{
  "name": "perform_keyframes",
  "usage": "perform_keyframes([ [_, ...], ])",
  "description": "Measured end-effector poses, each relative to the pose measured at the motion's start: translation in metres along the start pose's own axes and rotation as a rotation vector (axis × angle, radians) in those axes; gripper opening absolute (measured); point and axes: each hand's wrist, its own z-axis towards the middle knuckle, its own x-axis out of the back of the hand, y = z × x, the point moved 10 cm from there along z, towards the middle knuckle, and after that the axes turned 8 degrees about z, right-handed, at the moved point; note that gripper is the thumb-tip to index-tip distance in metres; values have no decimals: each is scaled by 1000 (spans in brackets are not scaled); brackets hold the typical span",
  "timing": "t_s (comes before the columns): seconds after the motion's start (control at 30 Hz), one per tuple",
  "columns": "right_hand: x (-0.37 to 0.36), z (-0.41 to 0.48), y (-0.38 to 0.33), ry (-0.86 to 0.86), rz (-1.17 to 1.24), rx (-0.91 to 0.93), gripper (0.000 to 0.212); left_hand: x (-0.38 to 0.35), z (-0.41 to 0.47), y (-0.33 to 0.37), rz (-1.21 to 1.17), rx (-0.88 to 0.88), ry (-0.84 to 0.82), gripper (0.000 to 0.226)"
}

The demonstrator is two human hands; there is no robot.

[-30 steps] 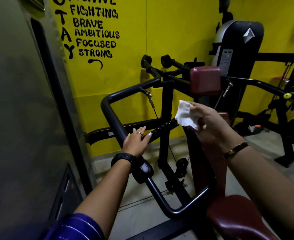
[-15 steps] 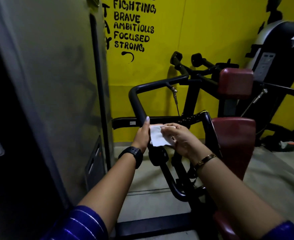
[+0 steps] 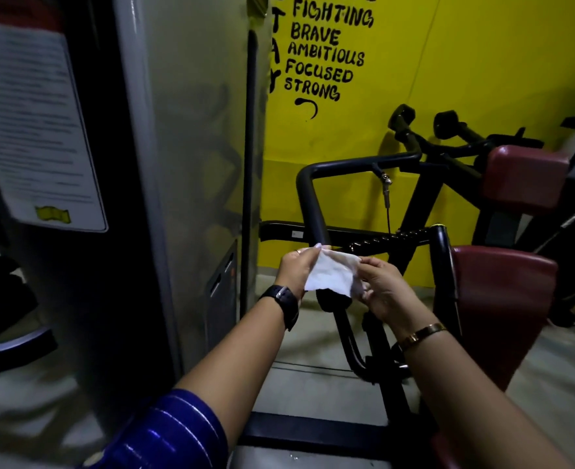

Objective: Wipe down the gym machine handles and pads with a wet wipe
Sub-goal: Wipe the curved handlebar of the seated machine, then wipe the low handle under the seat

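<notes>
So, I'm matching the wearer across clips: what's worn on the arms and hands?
Left side: blue sleeve with thin pale stripes, black wristwatch, a ring on one finger. Right side: slim gold-coloured bracelet at the wrist. Forearms otherwise bare.

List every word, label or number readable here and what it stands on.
"FIGHTING": painted on the yellow wall
"BRAVE": same wall
"AMBITIOUS": same wall
"FOCUSED": same wall
"STRONG": same wall
"T", "A": same wall, stacked
Sheet on grey panel: blurred.
Sticker on black bar: too small.
</notes>
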Motion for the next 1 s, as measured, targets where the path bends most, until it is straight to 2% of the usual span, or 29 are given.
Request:
perform_keyframes([
  [0.13, 21, -9, 3, 8, -52, 3, 10, -4, -21, -14, -11, 22, 54, 17],
  [0.23, 30, -23, 4, -25, -255, 61, 7, -8, -44, -27, -43, 54, 102, 14],
  [0.37, 34, -52, 11, -22, -389, 161, 8, -17, -82, -39, -29, 36, 80, 29],
  [0.5, 30, -84, 27, -21, -391, 220, 9, -6, -126, -45, 61, 16, 179, 33],
  [0.6, 19, -114, 37, -69, -371, 225, 9, 10, -159, -50, 28, 17, 288, 30],
  [0.73, -2, -152, 52, -167, -410, 247, 8, 30, -211, -50, -147, -14, 400, 17],
  [0.83, -19, -178, 65, -245, -407, 223, 14, 48, -240, -53, -117, -18, 481, 18],
  [1.0, -43, -222, 82, -378, -379, 208, 10, 70, -286, -53, -130, -29, 556, 12],
])
